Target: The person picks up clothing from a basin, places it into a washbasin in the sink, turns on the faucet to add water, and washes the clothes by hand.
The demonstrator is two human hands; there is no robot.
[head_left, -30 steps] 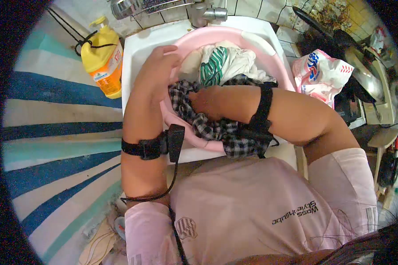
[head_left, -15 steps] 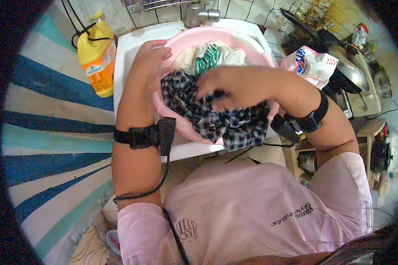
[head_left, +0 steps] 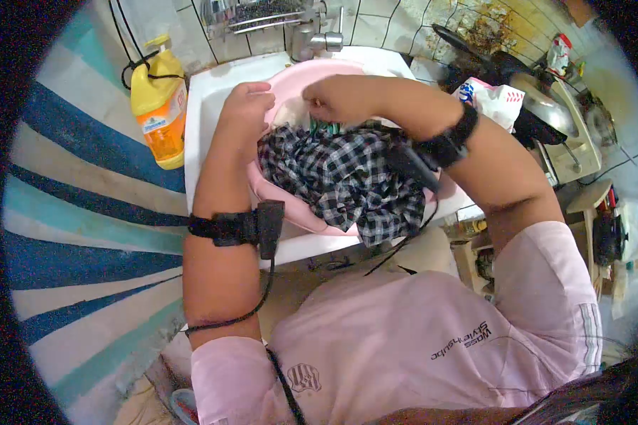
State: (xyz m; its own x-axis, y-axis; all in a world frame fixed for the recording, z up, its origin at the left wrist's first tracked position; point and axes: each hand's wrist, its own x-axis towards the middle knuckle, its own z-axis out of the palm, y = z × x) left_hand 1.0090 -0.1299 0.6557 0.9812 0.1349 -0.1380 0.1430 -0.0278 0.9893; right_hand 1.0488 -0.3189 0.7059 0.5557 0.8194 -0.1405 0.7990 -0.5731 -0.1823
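Observation:
A pink basin (head_left: 294,207) sits in the white sink. Over its front rim drapes a black, grey and white checked cloth (head_left: 354,166). Behind it are a pale cloth (head_left: 290,112) and a bit of green-striped fabric (head_left: 325,128), mostly covered by my right hand. At the basin's left rim is my left hand (head_left: 248,104), fingers curled in; whether they grip the rim or fabric is hidden. My right hand (head_left: 333,98) is over the pale cloth at the back, its fingers bent closed, and what they pinch cannot be made out.
A metal faucet (head_left: 322,41) rises behind the basin. A yellow jug with an orange label (head_left: 161,117) hangs at left by a black cord. To the right are a white packet (head_left: 500,103), a dark pan (head_left: 468,44) and a metal lid (head_left: 549,110).
My right hand has gone from above the checked cloth back to the pale cloth, its fingers now closed. My left hand's fingers have curled in. The checked cloth lies more exposed.

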